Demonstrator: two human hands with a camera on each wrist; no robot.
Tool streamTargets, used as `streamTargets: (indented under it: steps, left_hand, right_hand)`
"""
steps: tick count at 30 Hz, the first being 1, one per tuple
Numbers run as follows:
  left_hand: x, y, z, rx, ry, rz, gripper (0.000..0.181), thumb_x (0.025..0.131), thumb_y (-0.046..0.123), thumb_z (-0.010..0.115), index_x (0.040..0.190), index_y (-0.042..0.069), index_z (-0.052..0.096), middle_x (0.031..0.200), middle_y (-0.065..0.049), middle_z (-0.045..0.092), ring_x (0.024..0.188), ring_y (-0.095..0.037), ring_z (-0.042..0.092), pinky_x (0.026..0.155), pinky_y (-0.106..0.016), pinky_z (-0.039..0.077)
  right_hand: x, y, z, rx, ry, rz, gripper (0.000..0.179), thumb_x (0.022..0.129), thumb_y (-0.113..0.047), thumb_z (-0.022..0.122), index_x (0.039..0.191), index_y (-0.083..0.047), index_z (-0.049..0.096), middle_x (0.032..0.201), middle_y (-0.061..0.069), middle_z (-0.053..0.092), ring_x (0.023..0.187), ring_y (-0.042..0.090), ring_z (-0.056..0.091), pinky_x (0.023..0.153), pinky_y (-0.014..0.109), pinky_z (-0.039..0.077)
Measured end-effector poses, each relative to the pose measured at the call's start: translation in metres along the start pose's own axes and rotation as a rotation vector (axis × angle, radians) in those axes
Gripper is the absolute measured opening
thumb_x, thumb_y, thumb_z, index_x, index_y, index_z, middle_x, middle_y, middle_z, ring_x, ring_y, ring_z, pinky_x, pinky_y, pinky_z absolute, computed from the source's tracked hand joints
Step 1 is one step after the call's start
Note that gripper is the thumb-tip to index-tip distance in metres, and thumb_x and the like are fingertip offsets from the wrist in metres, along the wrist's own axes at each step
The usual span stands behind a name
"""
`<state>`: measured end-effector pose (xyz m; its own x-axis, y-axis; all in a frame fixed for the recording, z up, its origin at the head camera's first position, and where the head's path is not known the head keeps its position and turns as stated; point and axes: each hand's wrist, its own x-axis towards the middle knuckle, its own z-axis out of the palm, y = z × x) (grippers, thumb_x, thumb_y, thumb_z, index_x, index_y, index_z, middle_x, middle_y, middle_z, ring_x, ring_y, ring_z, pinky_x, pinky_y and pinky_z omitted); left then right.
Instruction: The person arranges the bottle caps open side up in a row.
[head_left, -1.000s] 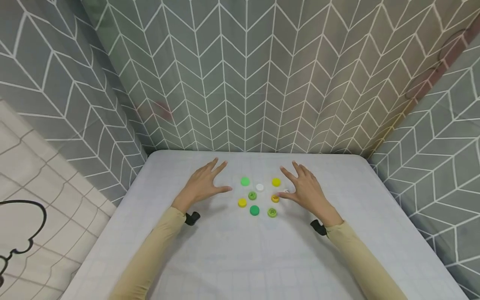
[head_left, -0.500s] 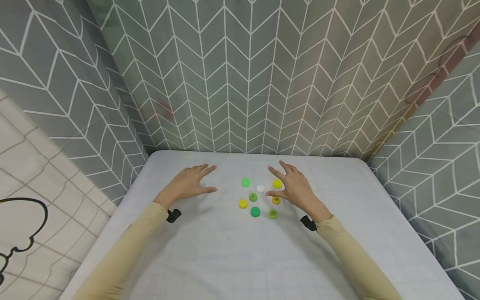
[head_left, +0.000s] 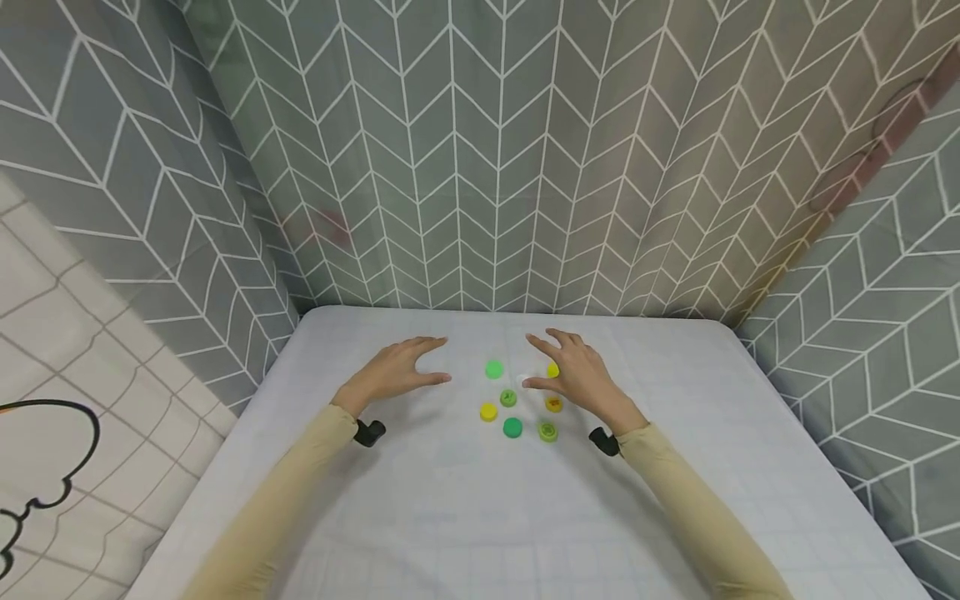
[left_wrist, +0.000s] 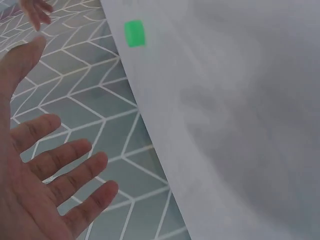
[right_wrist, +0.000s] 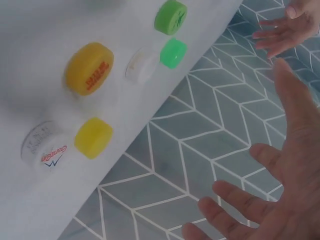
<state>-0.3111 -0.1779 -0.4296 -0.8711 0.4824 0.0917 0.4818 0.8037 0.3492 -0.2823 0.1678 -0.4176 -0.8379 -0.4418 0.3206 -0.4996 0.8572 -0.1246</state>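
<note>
Several plastic bottle caps lie loosely grouped mid-table. My left hand [head_left: 392, 372] hovers to their left, fingers spread and holding nothing; the light green cap [head_left: 494, 369] is nearest to it. My right hand [head_left: 583, 379] is held over the group's right side, thumb and fingers apart, also without a hold. It overlaps the yellow cap [head_left: 553, 370] in the head view and hides a printed white cap [right_wrist: 46, 146], which shows in the right wrist view. Close by are an orange-yellow cap [head_left: 553, 405] and an olive-green cap [head_left: 548, 432]. Farther left sit a dark green cap [head_left: 513, 428] and another yellow cap [head_left: 488, 412].
A white cloth covers the table [head_left: 450, 508]. Grey curtains [head_left: 480, 167] with white chevron lines hang behind it and along the sides. At the left is a pale, grid-lined cloth [head_left: 90, 350]. Small black cameras [head_left: 369, 432] are strapped to both wrists.
Both hands first shifted left; the left hand then came back a little to the right, while the right hand drifted farther left over the caps. The caps keep their arrangement.
</note>
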Motion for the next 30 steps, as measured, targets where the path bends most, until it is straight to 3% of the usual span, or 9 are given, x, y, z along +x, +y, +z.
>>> streamTargets:
  steps: [4, 8, 13, 19, 24, 30]
  left_hand:
    - [0.016, 0.004, 0.002, -0.116, -0.003, -0.005, 0.084, 0.078, 0.074, 0.058, 0.148, 0.034, 0.036, 0.151, 0.001, 0.041, 0.140, -0.024, 0.038, 0.111, -0.051, 0.034]
    - [0.035, 0.005, 0.006, -0.274, 0.002, 0.029, 0.090, 0.076, 0.070, 0.064, 0.149, 0.028, 0.035, 0.148, -0.005, 0.045, 0.135, -0.025, 0.045, 0.107, -0.049, 0.039]
    - [0.052, 0.001, 0.021, -0.420, -0.006, 0.058, 0.087, 0.077, 0.060, 0.071, 0.149, 0.023, 0.037, 0.144, -0.011, 0.049, 0.129, -0.026, 0.051, 0.104, -0.045, 0.043]
    - [0.063, -0.002, 0.044, -0.542, -0.041, 0.043, 0.079, 0.081, 0.045, 0.075, 0.147, 0.022, 0.040, 0.141, -0.013, 0.051, 0.127, -0.025, 0.052, 0.103, -0.042, 0.045]
    - [0.069, -0.003, 0.057, -0.573, -0.063, 0.020, 0.075, 0.083, 0.035, 0.075, 0.147, 0.016, 0.042, 0.144, -0.011, 0.050, 0.134, -0.029, 0.045, 0.109, -0.049, 0.037]
    - [0.079, 0.003, 0.070, -0.512, -0.085, -0.017, 0.067, 0.082, 0.039, 0.075, 0.141, 0.020, 0.050, 0.152, -0.006, 0.040, 0.143, -0.031, 0.031, 0.113, -0.055, 0.028]
  right_hand:
    - [0.009, 0.002, 0.002, 0.031, -0.002, 0.024, 0.080, 0.077, -0.062, 0.068, 0.145, -0.027, 0.045, 0.141, 0.018, 0.048, 0.122, 0.040, 0.050, 0.085, 0.055, 0.050]
    - [0.019, 0.004, 0.003, 0.092, -0.021, 0.058, 0.081, 0.076, -0.061, 0.070, 0.145, -0.026, 0.045, 0.136, 0.015, 0.053, 0.115, 0.035, 0.053, 0.082, 0.052, 0.051]
    - [0.028, 0.004, 0.011, 0.191, -0.075, 0.080, 0.080, 0.077, -0.057, 0.073, 0.145, -0.027, 0.044, 0.133, 0.015, 0.055, 0.114, 0.033, 0.053, 0.083, 0.053, 0.050]
    - [0.039, 0.009, 0.030, 0.313, -0.156, 0.113, 0.077, 0.079, -0.056, 0.071, 0.145, -0.026, 0.045, 0.122, 0.015, 0.059, 0.111, 0.035, 0.052, 0.084, 0.048, 0.047]
    - [0.049, 0.012, 0.046, 0.381, -0.228, 0.101, 0.075, 0.081, -0.055, 0.070, 0.145, -0.023, 0.046, 0.117, 0.018, 0.058, 0.108, 0.037, 0.050, 0.083, 0.041, 0.044]
    - [0.055, 0.011, 0.062, 0.407, -0.280, 0.111, 0.069, 0.083, -0.050, 0.071, 0.142, -0.023, 0.049, 0.108, 0.012, 0.059, 0.097, 0.025, 0.046, 0.079, 0.036, 0.041]
